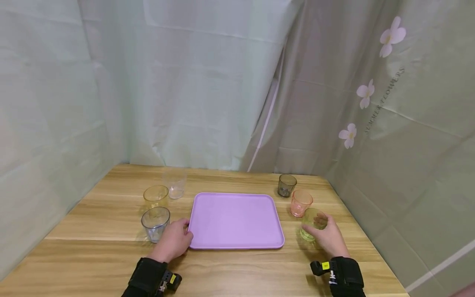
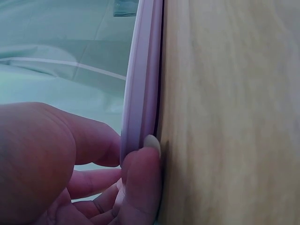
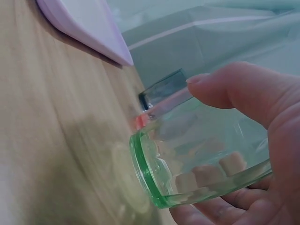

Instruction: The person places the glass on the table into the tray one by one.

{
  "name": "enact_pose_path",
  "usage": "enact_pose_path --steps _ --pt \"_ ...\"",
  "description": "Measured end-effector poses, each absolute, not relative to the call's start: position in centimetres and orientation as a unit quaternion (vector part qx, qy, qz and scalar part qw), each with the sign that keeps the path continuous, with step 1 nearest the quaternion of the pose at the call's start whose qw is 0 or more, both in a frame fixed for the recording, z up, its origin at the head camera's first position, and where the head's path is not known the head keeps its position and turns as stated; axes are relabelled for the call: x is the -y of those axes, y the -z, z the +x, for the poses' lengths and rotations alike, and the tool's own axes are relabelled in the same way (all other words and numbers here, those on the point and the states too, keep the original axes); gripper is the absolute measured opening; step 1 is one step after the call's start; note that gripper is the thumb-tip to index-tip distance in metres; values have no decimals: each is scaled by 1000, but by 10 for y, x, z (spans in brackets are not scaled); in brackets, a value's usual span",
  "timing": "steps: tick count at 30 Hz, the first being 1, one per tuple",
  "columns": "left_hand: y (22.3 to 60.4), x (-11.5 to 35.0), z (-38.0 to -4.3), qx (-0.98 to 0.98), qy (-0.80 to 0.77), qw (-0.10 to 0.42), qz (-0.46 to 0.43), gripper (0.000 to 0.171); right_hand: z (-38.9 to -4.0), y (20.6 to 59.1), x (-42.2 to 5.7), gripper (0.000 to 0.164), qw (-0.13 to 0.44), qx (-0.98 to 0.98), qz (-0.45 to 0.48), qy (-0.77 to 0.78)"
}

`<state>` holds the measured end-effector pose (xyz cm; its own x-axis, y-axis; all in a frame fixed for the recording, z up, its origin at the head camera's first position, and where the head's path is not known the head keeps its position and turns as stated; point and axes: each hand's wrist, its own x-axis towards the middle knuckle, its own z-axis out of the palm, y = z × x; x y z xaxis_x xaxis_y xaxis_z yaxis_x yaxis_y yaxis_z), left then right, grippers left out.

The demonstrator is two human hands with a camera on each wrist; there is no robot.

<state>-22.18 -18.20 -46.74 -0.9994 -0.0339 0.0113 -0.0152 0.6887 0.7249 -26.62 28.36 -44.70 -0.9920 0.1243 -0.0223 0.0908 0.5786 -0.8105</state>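
A purple tray (image 1: 237, 222) lies on the wooden table. At its left edge, my left hand (image 1: 174, 239) pinches the rim; in the left wrist view the thumb and fingertips (image 2: 140, 178) meet the tray's side (image 2: 143, 84). My right hand (image 1: 330, 237) holds a green glass (image 1: 307, 235), thumb on one side and fingers round the other. Through the clear wall of that glass (image 3: 187, 154) the fingertips show in the right wrist view. Whether its base touches the table I cannot tell. Just behind it stands a pink glass (image 1: 299, 205).
A dark grey glass (image 1: 286, 185) stands at the back right. Left of the tray are a bluish glass (image 1: 155, 227), a yellow glass (image 1: 156, 197) and a clear glass (image 1: 176, 185). Curtains (image 1: 208, 90) hang along the back and sides of the table (image 1: 92, 247).
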Motion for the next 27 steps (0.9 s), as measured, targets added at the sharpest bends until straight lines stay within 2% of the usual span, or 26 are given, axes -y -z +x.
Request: enact_pose_path --steps 10,27 --pt "466 181 -222 918 397 1 21 49 -265 432 -288 101 21 895 -55 -443" --pt "463 181 -218 919 394 14 16 46 -266 399 -286 102 26 904 -33 -426"
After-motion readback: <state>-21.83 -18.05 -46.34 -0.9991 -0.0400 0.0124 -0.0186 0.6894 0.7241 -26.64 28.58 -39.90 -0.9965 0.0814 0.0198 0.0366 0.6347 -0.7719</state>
